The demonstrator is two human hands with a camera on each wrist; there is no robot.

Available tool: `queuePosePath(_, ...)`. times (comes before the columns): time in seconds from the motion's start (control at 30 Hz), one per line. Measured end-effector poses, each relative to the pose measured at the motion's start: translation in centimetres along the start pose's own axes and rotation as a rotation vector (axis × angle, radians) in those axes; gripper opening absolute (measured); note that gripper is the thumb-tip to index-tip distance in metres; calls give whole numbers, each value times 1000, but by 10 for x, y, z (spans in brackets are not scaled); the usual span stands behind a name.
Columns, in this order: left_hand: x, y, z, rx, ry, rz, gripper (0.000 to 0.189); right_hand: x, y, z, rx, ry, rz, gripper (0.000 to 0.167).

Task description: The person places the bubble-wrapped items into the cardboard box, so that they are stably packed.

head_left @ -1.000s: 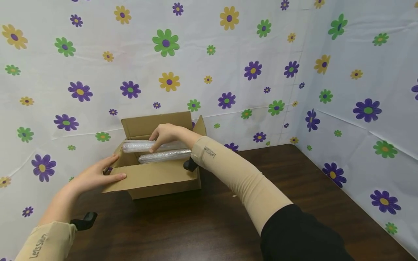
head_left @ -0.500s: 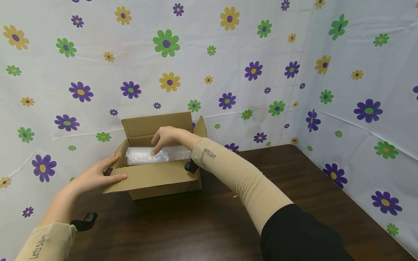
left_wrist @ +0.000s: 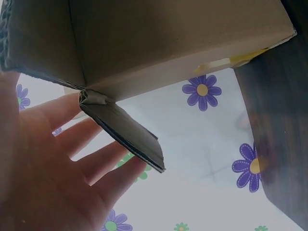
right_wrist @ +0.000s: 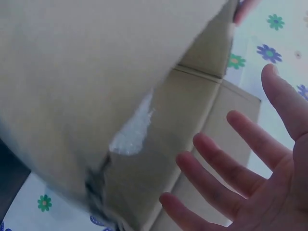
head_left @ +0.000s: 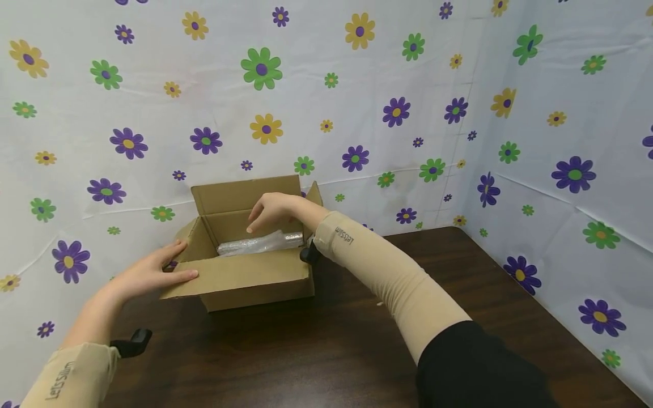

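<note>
A cardboard box [head_left: 257, 294] stands on the table with its flaps spread. Inside it lie clear bubble-wrapped items [head_left: 260, 243], partly hidden by the front wall; a bit of the wrap [right_wrist: 131, 132] shows in the right wrist view. My left hand [head_left: 148, 275] rests at the box's left front corner, thumb along the front flap [head_left: 240, 272]. In the left wrist view its straight, spread fingers lie against the side flap [left_wrist: 127, 132]. Above the box's right half, my right hand [head_left: 272, 212] hovers with relaxed fingers and holds nothing; the right wrist view shows its fingers spread.
Dark wood table [head_left: 347, 340] extends in front of the box and to its right. A flower-patterned white sheet [head_left: 316, 102] hangs close behind the box. The box's back flap [head_left: 247, 192] stands up, with a smaller flap [head_left: 313, 195] at the right.
The bubble-wrapped package under my right hand has gone down into the box and been let go. My right hand has risen and shifted right. My left hand has stayed at the corner.
</note>
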State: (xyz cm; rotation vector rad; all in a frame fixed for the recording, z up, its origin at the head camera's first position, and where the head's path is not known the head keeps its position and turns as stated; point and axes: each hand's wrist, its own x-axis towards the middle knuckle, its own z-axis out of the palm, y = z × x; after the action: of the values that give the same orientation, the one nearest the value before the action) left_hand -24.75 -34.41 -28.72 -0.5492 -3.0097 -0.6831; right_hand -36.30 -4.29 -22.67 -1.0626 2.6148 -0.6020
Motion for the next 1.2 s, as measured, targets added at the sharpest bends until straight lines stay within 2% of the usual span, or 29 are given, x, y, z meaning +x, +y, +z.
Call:
queuePosePath(0.23, 1, 3, -7, 15, 5, 8, 83, -14, 4, -23, 35, 27, -102, 47)
queuePosePath(0.47, 5, 12, -16, 25, -5, 2, 83, -45, 16, -55, 132, 76, -166, 44)
queuePosePath(0.67, 14, 22, -25, 69, -10, -14, 82, -86, 39, -78, 185, 132, -109, 45)
queuePosePath(0.83, 13, 23, -35, 65, -7, -21, 83, -118, 64, -87, 169, 196, -36, 46)
queuePosePath(1.0, 4, 16, -47, 105, 27, -20, 84, -143, 91, -83, 109, 227, 4, 47)
queuePosePath(1.2, -10, 0, -57, 167, 35, -90, 82, -175, 124, -68, 47, 246, 57, 53)
